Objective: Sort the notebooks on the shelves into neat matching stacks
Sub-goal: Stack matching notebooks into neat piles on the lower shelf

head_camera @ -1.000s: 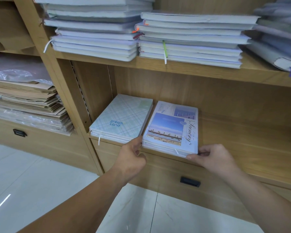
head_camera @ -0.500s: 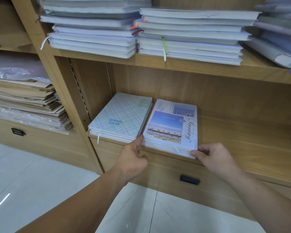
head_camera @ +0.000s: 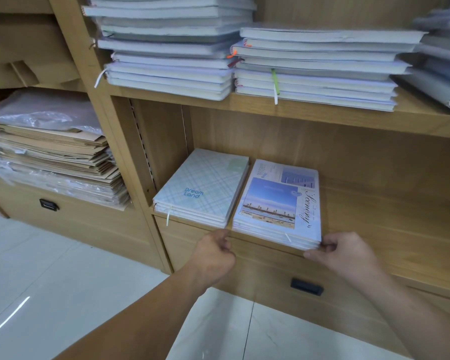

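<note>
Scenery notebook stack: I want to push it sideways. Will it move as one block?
Probably not: the Scenery stack is several notebooks with glossy-looking covers, so layers may slip and fan. Each looks thin, likely flexing if lifted alone. The right hand pinching its front corner should steady it.

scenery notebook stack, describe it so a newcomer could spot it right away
In the wooden shelving unit, look at the lower shelf above the drawer. Two stacks sit side by side there; it is the right one, the Scenery stack, topped by a sky-and-beach photo cover, unlike the plaid Dream Land stack.
</note>
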Available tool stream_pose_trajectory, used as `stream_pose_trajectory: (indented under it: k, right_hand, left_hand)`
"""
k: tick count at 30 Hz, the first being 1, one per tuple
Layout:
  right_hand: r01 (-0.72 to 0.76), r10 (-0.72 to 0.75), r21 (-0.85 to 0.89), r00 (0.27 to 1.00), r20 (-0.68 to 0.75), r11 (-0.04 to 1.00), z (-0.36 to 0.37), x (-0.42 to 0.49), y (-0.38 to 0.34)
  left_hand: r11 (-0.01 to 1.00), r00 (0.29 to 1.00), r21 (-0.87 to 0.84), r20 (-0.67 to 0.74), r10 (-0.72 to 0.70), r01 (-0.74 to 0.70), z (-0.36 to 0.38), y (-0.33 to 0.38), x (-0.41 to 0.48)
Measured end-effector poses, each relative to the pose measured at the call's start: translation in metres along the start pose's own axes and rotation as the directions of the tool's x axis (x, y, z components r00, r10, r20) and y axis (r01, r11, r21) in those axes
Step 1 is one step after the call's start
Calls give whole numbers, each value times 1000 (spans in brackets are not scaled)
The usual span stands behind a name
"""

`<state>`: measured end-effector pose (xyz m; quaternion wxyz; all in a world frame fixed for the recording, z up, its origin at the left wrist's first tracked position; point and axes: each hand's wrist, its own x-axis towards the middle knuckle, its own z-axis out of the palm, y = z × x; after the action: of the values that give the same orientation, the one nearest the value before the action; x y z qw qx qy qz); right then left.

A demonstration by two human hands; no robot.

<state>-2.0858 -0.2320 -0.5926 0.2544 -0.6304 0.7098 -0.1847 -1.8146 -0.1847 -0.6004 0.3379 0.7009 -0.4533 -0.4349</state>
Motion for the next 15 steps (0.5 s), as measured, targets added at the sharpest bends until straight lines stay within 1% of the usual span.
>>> stream_pose_trajectory:
  k: [3, 7, 10, 15]
  right_hand:
    - [2, -2, 8, 1000, -24, 1000, 2, 0, -2]
    - [2, -4, -26, 998, -57, 1000, 5, 1, -2]
    - [9, -11, -34, 997, -72, 999, 6, 1, -1]
    - [9, -13, -65, 999, -53, 998, 5, -1, -2]
  left_hand:
    - [999, 999, -40, -16, 30, -30, 4, 3, 4]
    - [996, 997, 51, 27, 67, -68, 3, 4, 2]
    - [995, 997, 64, 7, 76, -77, 5, 2, 3]
    - [994, 997, 79, 12, 74, -74, 4, 2, 0]
